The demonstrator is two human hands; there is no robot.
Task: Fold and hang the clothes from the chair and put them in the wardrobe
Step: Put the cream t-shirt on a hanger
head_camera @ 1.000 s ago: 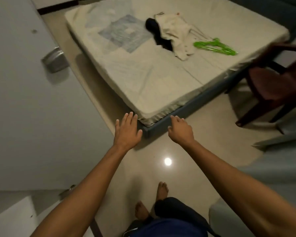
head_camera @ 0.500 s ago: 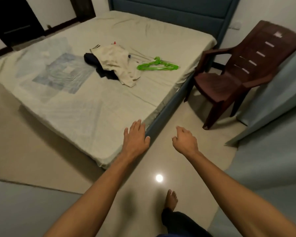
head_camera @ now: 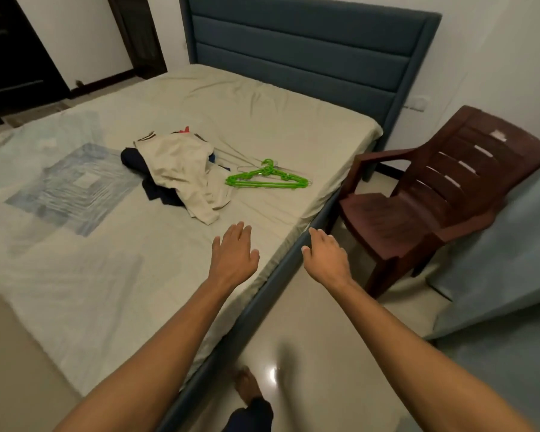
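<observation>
Approach step, nothing gripped. Left hand hangs over the near part of the bed, fingers straight and slightly spread, palm down, holding nothing. Right hand is level with it, over the bed's blue side rail, fingers loosely curled downward, also holding nothing; whether either one touches the sheet cannot be told from the head view. The clothes are not on the chair: they sit in a crumpled heap mid-bed, a cream garment on top of dark pieces, with a bit of red showing at the far edge. Green hangers lie stacked just beside the heap on its right, with what look like thin wire ones under them. The brown plastic chair stands by the bed's right side near the headboard, seat bare. No wardrobe can be made out for certain; a pale blue panel at right edge may be a door, can't tell. Judgement: the clothes-to-bed transfer looks done, folding and hanging not started on this heap, so the task is early to mid. Next move likely calls for leaning further across, since the heap is beyond both hands, then pinching the cream garment by an edge and lifting it clear of the dark pieces before spreading it flat or threading a hanger.
</observation>
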